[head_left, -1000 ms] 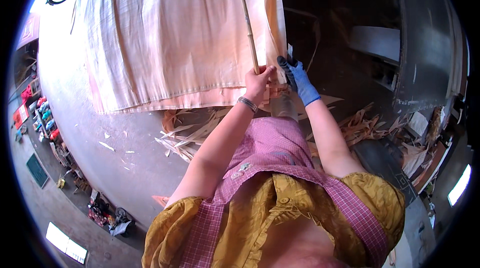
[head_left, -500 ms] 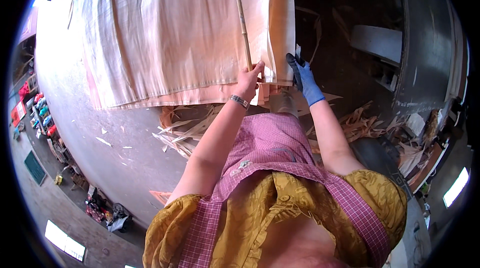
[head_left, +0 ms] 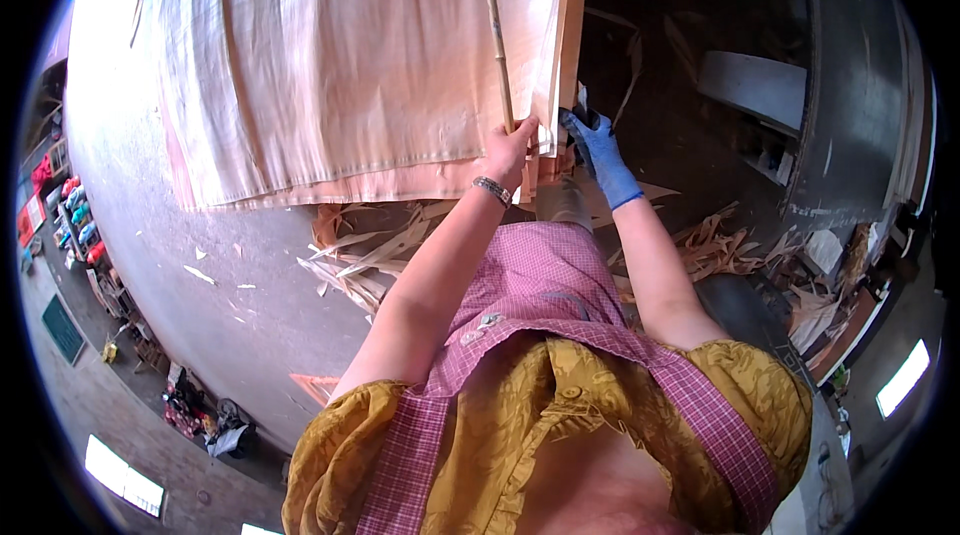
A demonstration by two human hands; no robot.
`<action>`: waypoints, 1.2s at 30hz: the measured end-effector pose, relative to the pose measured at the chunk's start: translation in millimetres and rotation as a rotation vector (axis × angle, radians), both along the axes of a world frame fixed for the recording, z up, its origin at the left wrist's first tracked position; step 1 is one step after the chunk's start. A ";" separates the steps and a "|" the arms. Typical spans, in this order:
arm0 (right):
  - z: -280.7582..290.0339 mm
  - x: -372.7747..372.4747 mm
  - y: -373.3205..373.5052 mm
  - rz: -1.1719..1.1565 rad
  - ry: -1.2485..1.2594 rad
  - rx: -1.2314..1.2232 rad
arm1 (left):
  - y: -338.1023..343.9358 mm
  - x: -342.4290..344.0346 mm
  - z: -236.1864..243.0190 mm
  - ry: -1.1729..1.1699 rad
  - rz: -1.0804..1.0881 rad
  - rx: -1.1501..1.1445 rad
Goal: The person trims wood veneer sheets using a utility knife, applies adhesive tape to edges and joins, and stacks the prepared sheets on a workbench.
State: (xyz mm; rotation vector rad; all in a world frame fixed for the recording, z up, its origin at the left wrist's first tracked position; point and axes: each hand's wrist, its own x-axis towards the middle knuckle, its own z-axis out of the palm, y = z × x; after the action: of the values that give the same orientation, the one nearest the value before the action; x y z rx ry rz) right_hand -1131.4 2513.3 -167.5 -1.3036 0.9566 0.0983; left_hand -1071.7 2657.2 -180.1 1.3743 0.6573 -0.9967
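My left hand (head_left: 512,150) is closed round the lower end of a thin bamboo stick (head_left: 497,30), which lies over the top sheet. Beneath it is a stack of pale pinkish wood veneer sheets (head_left: 350,65); my left thumb is near their front right corner. My right hand (head_left: 602,157), in a blue glove with dark fingers, is closed at the right edge of the sheets. A small pale tip (head_left: 582,93) sticks out above its fingers; I cannot make out what it belongs to.
A grey surface (head_left: 240,275) with small scraps extends to the left. Veneer strips (head_left: 375,260) lie in front of the stack, and more shavings (head_left: 715,250) are at the right. A dark panel (head_left: 850,95) stands at far right. Assorted goods (head_left: 85,220) line the far left.
My left hand and the stick's lower end have shifted slightly right. My gloved right hand has moved left against the sheets. The raised flap at the right edge looks narrower and more upright.
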 end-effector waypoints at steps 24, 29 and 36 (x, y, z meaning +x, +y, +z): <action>46.6 219.7 90.6 0.549 0.015 -0.714 | 178.7 9.7 15.4 -0.472 -0.418 0.583; 89.7 273.9 171.8 0.634 -0.211 -0.780 | 247.7 3.3 -44.9 -0.550 -0.444 0.584; 173.8 316.7 276.1 0.548 -0.393 -0.246 | 272.9 -4.3 -78.6 -0.734 -0.368 0.585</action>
State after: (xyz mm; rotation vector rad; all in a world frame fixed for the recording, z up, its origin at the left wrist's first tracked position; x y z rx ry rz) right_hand -814.7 2789.5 6.3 -1.7106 0.2661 0.1425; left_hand -1076.0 2930.1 -258.7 2.2735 0.1267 -0.5000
